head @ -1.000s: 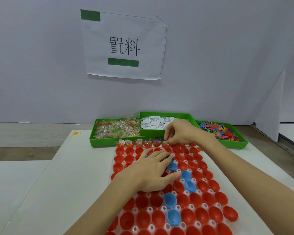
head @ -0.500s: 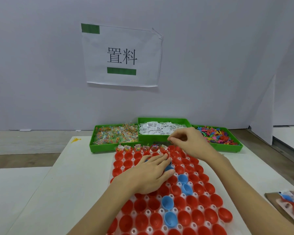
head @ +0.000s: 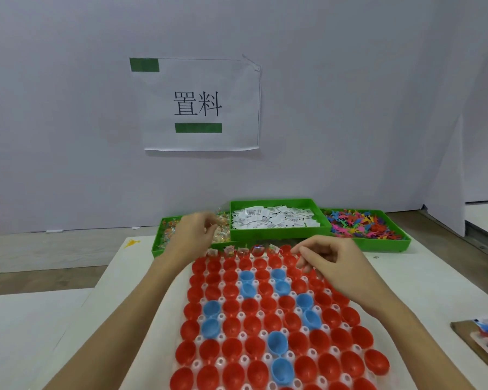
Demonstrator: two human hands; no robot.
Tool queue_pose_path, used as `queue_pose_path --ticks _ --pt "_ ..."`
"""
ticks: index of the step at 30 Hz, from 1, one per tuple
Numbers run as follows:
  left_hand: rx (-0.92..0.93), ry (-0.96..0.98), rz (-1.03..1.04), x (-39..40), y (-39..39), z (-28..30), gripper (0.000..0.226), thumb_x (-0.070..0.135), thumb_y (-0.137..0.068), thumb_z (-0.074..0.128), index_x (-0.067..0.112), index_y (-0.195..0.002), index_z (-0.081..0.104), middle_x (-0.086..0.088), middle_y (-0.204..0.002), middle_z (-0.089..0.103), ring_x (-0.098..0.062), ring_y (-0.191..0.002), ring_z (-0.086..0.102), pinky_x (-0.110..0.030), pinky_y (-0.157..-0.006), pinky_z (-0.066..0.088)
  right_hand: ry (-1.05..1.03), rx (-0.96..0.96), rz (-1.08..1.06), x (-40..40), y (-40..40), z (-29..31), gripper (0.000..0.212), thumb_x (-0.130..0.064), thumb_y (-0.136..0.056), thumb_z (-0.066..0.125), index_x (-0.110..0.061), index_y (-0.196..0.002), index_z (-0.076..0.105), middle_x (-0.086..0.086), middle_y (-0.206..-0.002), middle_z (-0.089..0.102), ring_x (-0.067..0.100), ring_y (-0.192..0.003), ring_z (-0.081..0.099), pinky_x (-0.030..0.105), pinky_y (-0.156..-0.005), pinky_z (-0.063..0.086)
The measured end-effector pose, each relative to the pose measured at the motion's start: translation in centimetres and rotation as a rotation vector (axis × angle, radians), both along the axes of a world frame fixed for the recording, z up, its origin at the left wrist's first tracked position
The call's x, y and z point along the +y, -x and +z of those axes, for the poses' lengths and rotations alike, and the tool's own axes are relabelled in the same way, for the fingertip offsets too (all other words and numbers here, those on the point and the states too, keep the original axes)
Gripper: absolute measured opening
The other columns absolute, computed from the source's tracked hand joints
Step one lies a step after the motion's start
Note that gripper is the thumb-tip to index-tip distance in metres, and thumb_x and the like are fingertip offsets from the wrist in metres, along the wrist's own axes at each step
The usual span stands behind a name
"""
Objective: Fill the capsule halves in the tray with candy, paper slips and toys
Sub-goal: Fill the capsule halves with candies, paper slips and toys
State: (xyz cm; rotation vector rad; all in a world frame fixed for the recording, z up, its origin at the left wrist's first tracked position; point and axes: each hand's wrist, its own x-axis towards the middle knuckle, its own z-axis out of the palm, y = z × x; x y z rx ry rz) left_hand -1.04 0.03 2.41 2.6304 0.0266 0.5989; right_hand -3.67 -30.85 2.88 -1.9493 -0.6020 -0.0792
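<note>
A white tray (head: pixel 166 361) of red capsule halves (head: pixel 251 322) and some blue ones (head: pixel 210 308) lies in front of me. Several halves in its far row hold wrapped candy (head: pixel 243 251). Behind it stand three green bins: candy (head: pixel 168 235), paper slips (head: pixel 273 219) and plastic toys (head: pixel 364 223). My left hand (head: pixel 193 235) reaches into the candy bin, and its curled fingertips pinch wrapped candy. My right hand (head: pixel 330 263) hovers over the tray's far right corner, fingers loosely curled, with nothing seen in them.
The tray sits on a white table (head: pixel 76 319) with a yellow mark (head: pixel 132 243) at its far left. A brown board with a packet (head: pixel 482 336) lies at the right edge. A paper sign (head: pixel 197 105) hangs on the wall behind.
My left hand has lifted off the tray's middle and gone forward into the candy bin. My right hand has drawn back from the far row toward the right.
</note>
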Motion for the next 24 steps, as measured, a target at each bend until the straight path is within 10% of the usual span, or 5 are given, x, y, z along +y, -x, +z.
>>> queue_pose_path --ticks 6,12,16,24 --pt "0.253 -0.069 -0.074 2.7 -3.7 -0.3 0.031 0.03 -0.096 0.071 0.017 -0.124 0.072 0.001 -0.122 0.073 -0.009 -0.089 0.06 -0.024 -0.082 0.045 -0.017 0.014 0.001 0.0 0.1 -0.3 0.022 -0.014 -0.1 0.063 -0.028 -0.092 0.077 -0.002 -0.079 0.076 0.013 -0.073 0.072 0.015 -0.066 0.052" --pt "0.297 -0.093 -0.101 1.3 -4.5 0.0 0.012 0.022 -0.087 0.081 0.016 -0.097 0.081 0.004 -0.093 0.075 -0.003 -0.077 0.063 -0.034 -0.081 0.059 -0.008 0.025 -0.015 -0.1 -0.2 -0.5 0.021 -0.014 -0.1 0.062 -0.028 -0.093 0.077 -0.003 -0.079 0.076 0.013 -0.073 0.072 0.016 -0.065 0.052" --pt "0.257 -0.002 -0.039 1.2 -4.1 -0.2 0.017 0.02 -0.079 0.088 0.016 -0.094 0.08 0.003 -0.083 0.074 -0.004 -0.073 0.065 -0.014 -0.063 0.05 -0.008 0.028 -0.01 0.0 -0.2 -0.6 0.021 -0.014 -0.099 0.063 -0.027 -0.092 0.077 -0.003 -0.078 0.076 0.013 -0.071 0.072 0.016 -0.065 0.052" --pt "0.034 0.21 0.092 3.3 -2.1 -1.0 0.015 0.021 -0.083 0.084 0.011 -0.095 0.083 -0.003 -0.091 0.08 -0.006 -0.077 0.069 -0.018 -0.069 0.052 -0.008 0.039 -0.025 -0.3 -0.3 -0.7 0.022 -0.015 -0.1 0.062 -0.028 -0.092 0.077 -0.002 -0.079 0.076 0.014 -0.072 0.072 0.017 -0.065 0.053"
